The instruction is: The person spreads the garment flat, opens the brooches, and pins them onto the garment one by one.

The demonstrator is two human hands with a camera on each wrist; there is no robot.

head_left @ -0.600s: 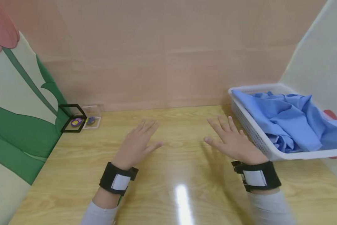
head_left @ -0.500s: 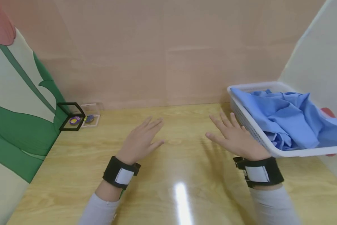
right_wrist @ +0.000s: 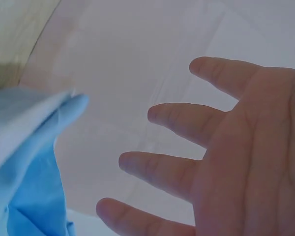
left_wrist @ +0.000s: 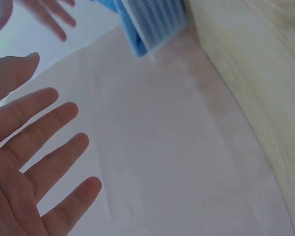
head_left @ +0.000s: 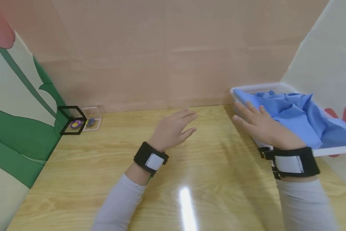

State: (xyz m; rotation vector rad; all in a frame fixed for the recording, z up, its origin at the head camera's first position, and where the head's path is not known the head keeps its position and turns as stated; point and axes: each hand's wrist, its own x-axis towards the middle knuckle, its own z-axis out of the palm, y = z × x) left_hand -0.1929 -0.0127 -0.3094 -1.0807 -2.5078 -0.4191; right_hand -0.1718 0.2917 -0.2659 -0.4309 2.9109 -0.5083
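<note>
My left hand (head_left: 170, 131) hovers over the middle of the table with its fingers stretched out and nothing in it. In the left wrist view the same left hand (left_wrist: 19, 162) shows an empty palm and spread fingers. At the right, my right hand (head_left: 263, 126) overlaps the near left side of a white plastic basket (head_left: 256, 87), its fingers straight and empty. Crumpled blue cloth (head_left: 302, 118) fills the basket and drapes over its rim. The right wrist view shows the right hand (right_wrist: 231, 152) spread beside the blue cloth (right_wrist: 37, 182).
A black-framed case (head_left: 63, 131) and a clear case (head_left: 92, 129), both standing open with small colourful items inside, sit at the back left of the wooden table (head_left: 103, 166). A plain backdrop (head_left: 167, 64) rises behind, with patterned panels at both sides.
Both hands have moved to the right and slightly forward. The right hand has gone from beside the basket to over its left edge; the left has come to mid-table.
</note>
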